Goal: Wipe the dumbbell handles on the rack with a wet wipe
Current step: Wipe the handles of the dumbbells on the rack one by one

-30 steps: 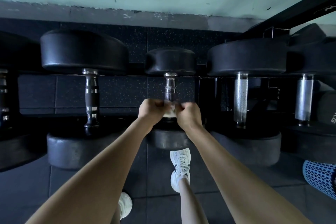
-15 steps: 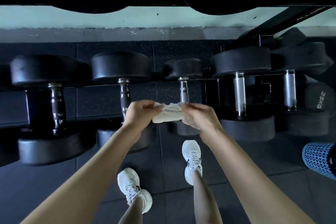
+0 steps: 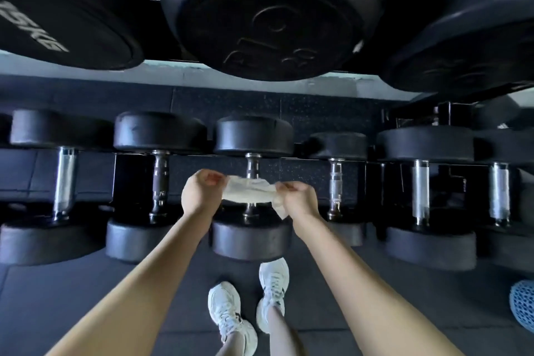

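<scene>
Wet wipe (image 3: 250, 193) stretched sideways between both hands, crumpled and off-white, held just in front of the centre dumbbell handle (image 3: 253, 165); whether touching the handle, cannot tell. Left hand (image 3: 202, 192) pinching the wipe's left end, fingers curled closed on it. Right hand (image 3: 297, 199) gripping the right end, a loose tail of wipe hanging below the knuckles. Both forearms bare, reaching forward and down.

Centre dumbbell (image 3: 252, 240) lying on the lower rack tier, handle running front to back, black round heads at each end; handle dark with ringed bands, middle stretch hidden behind the wipe. Left of the centre dumbbell: a similar dumbbell with dark banded handle (image 3: 160, 182), then a further one with a bright chrome handle (image 3: 65, 179). Right of the centre dumbbell: a smaller dumbbell with a ringed chrome handle (image 3: 335, 185), then two with plain chrome handles (image 3: 420, 191) and (image 3: 500, 192).

Above the centre dumbbell, close to the camera: three large black dumbbell heads (image 3: 265, 9) on the upper tier, end faces toward the lens, the left one bearing white lettering, partly cut off.

Below the centre dumbbell: dark rubber floor (image 3: 86, 298), two white trainers (image 3: 228, 312), the right foot nearer the rack. Blue mesh-patterned object (image 3: 523, 306) at the frame edge, well right of the trainers; identity unclear.
</scene>
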The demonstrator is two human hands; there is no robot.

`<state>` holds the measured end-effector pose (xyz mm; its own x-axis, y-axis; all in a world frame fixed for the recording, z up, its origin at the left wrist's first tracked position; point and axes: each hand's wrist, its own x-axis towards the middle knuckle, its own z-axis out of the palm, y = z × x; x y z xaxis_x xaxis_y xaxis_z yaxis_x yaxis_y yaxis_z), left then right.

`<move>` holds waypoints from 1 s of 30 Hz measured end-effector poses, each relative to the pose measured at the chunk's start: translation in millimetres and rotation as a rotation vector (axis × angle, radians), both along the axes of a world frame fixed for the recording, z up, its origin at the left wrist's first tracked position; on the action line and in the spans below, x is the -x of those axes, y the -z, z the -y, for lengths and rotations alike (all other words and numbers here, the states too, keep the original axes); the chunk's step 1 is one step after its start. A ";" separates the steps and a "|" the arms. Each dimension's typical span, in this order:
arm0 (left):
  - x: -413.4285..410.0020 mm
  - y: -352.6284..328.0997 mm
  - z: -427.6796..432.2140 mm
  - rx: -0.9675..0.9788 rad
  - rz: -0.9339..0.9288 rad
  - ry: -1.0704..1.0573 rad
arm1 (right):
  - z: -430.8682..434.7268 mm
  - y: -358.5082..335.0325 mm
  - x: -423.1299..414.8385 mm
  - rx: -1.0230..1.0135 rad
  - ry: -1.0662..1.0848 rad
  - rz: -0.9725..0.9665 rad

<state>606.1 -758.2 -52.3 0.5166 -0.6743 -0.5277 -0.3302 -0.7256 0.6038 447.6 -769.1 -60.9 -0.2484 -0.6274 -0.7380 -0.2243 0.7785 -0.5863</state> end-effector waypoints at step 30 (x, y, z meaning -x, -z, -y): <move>25.6 76.3 23.1 0.071 -0.957 -0.415 | 13.2 58.5 -46.8 -0.021 0.354 0.220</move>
<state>580.5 -781.2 -128.6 0.1016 -0.5851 -0.8046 0.5757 -0.6250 0.5272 494.4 -782.2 -119.4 -0.2814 -0.5158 -0.8092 0.1885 0.7971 -0.5737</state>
